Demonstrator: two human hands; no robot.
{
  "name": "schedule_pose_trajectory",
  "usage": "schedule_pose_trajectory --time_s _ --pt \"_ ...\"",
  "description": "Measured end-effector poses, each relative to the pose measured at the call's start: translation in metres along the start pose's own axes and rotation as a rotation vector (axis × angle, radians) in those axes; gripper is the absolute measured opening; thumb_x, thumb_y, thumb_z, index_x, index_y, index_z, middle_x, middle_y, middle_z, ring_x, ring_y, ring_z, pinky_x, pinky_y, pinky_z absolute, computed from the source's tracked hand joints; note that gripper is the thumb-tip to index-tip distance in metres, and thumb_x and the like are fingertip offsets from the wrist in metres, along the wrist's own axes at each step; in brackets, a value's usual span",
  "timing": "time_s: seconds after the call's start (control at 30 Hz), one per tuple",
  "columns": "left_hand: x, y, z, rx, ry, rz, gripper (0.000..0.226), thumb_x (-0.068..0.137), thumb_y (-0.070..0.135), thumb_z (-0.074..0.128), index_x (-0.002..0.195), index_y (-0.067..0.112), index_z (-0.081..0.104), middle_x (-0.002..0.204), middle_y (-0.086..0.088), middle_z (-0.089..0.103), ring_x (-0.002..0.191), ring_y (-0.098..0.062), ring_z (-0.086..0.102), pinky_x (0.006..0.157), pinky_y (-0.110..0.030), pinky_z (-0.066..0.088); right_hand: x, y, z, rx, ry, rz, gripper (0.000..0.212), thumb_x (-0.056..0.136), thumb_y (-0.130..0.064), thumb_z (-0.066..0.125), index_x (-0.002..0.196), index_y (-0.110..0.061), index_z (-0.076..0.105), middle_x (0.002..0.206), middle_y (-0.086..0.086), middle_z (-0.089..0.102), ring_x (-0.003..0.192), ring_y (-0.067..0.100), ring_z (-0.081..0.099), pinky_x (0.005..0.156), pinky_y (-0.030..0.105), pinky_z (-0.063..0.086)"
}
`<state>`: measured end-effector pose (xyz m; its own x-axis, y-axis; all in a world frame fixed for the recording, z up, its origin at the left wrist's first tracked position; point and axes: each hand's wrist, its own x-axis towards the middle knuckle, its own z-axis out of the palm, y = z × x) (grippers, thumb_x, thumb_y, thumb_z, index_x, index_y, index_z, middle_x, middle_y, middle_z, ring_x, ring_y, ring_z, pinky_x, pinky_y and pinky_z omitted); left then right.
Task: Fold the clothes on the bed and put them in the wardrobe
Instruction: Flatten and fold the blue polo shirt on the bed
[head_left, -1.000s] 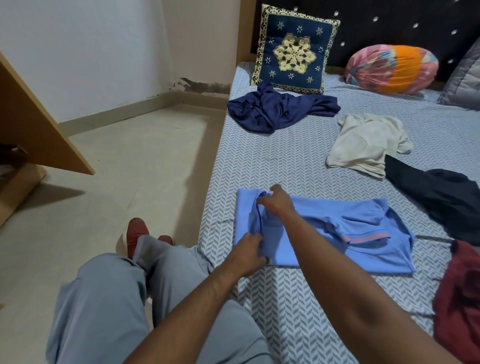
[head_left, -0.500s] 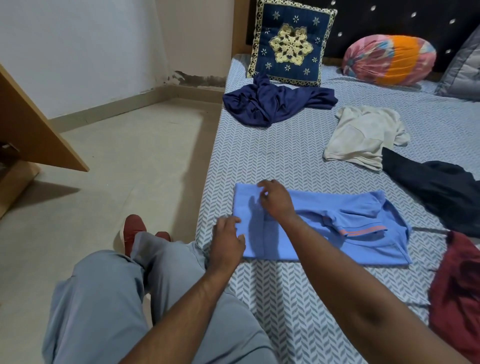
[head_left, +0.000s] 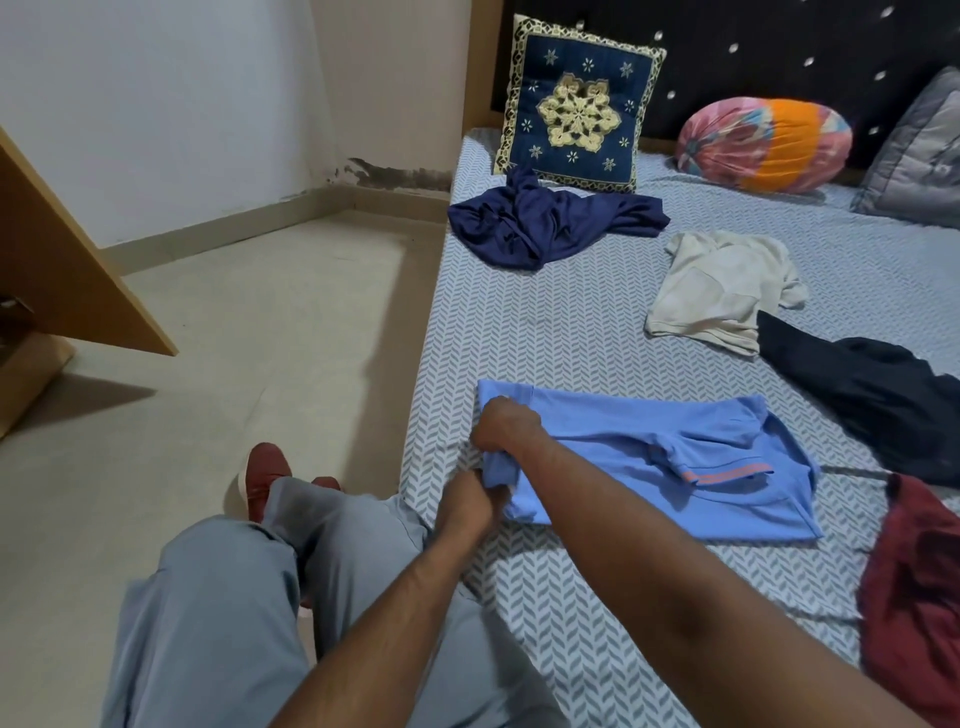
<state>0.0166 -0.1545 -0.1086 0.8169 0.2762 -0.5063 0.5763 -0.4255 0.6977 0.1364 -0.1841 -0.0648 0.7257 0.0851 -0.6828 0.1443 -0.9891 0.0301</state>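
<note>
Landmark: light blue shirt (head_left: 649, 462) on the bed (head_left: 545, 332).
Left hand (head_left: 470, 499): clenched on the shirt's near-left edge.
Right hand (head_left: 501, 423): grasping the same edge, just beyond.

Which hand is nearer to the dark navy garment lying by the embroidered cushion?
Right. The right hand grips the light blue shirt at its far-left corner, closer to the dark navy garment. The left hand grips the shirt's near edge, farther away.
</note>
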Motion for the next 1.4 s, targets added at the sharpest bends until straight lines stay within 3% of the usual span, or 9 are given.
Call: schedule_pose_trajectory --time_s 0.1,0.27,0.43,0.6,0.7,0.83,1.07,1.27,1.4 --pt "0.001 -0.011 -0.034 0.091 0.089 -0.035 0.032 0.079 0.030 0.058 0.103 0.012 0.069 0.107 -0.016 0.070 0.099 -0.034 0.066 0.077 -0.033 0.052 -0.006 -0.023 -0.003 0.079 0.128 -0.100 0.025 0.097 -0.028 0.049 0.112 -0.009 0.048 0.086 0.006 0.056 0.073 0.022 0.057 0.069 0.034 0.042" --pt "-0.013 -0.030 -0.111 0.231 0.287 -0.052 0.017 0.081 0.025 0.055 0.094 0.015 0.062 0.103 -0.012 0.068 0.100 -0.035 0.062 0.074 -0.032 0.042 -0.023 -0.092 -0.010 0.317 0.282 -0.365 0.089 0.085 -0.015 0.054 0.156 -0.031 0.003 0.112 0.013 0.064 0.100 0.032 0.064 0.075 0.035 0.049" --pt "-0.026 -0.031 -0.133 0.246 0.410 0.092 0.011 0.085 0.019 0.054 0.074 0.018 0.052 0.092 -0.013 0.068 0.088 -0.037 0.061 0.064 -0.031 0.034 -0.025 -0.106 -0.026 0.275 0.271 -0.469 0.048 0.086 -0.005 0.049 0.133 -0.013 0.055 0.131 0.009 0.057 0.111 0.031 0.060 0.092 0.041 0.052" --pt "-0.028 -0.006 -0.096 0.183 0.323 0.316 0.014 0.073 0.027 0.052 0.067 0.015 0.050 0.072 -0.010 0.063 0.072 -0.031 0.059 0.058 -0.031 0.033 -0.017 -0.022 -0.027 0.593 0.218 -0.457 0.063 0.087 -0.004 0.060 0.147 -0.013 0.042 0.132 0.019 0.052 0.110 0.036 0.062 0.058 0.031 0.056" --pt "-0.024 0.015 -0.058 0.200 0.201 0.434 0.023 0.070 0.029 0.049 0.076 0.014 0.066 0.078 -0.005 0.069 0.078 -0.025 0.062 0.064 -0.027 0.039 -0.009 0.056 -0.016 0.611 0.278 -0.452 0.078 0.082 -0.006 0.067 0.152 -0.016 0.033 0.145 0.016 0.043 0.121 0.032 0.054 0.089 0.038 0.051" --pt "-0.021 0.038 -0.018 0.222 0.021 0.463 0.035 0.076 0.020 0.062 0.109 0.024 0.073 0.067 0.011 0.061 0.073 -0.013 0.061 0.068 -0.021 0.043 -0.005 0.144 -0.004 0.944 0.211 -0.340 0.077 0.083 0.005 0.057 0.150 -0.026 0.035 0.112 0.009 0.051 0.082 0.018 0.055 0.061 0.030 0.049" --pt "-0.001 0.033 0.015 0.327 0.023 0.428 0.070 0.073 0.045 0.047 0.139 0.024 0.051 0.124 -0.013 0.045 0.115 -0.033 0.048 0.098 -0.039 0.043 -0.001 0.250 0.009 1.115 0.157 -0.149 0.076 0.084 0.005 0.052 0.150 -0.030 0.034 0.135 0.014 0.047 0.081 0.023 0.055 0.054 0.028 0.044" --pt "0.015 0.025 0.030 0.189 -0.138 0.391 0.060 0.094 0.040 0.058 0.148 0.026 0.037 0.144 -0.012 0.026 0.131 -0.030 0.040 0.105 -0.033 0.036 0.005 0.296 0.024 1.205 0.144 -0.132 0.081 0.080 0.002 0.052 0.151 -0.031 0.034 0.147 0.007 0.039 0.121 0.045 0.054 0.085 0.056 0.051" --pt "0.025 0.027 0.040 0.139 -0.172 0.423 0.075 0.089 0.043 0.058 0.153 0.024 0.024 0.156 -0.013 0.027 0.142 -0.031 0.029 0.112 -0.041 0.032 0.000 0.308 0.033 1.156 0.136 -0.121 0.083 0.082 0.006 0.048 0.153 -0.032 0.030 0.152 0.002 0.030 0.118 0.040 0.054 0.075 0.047 0.049"
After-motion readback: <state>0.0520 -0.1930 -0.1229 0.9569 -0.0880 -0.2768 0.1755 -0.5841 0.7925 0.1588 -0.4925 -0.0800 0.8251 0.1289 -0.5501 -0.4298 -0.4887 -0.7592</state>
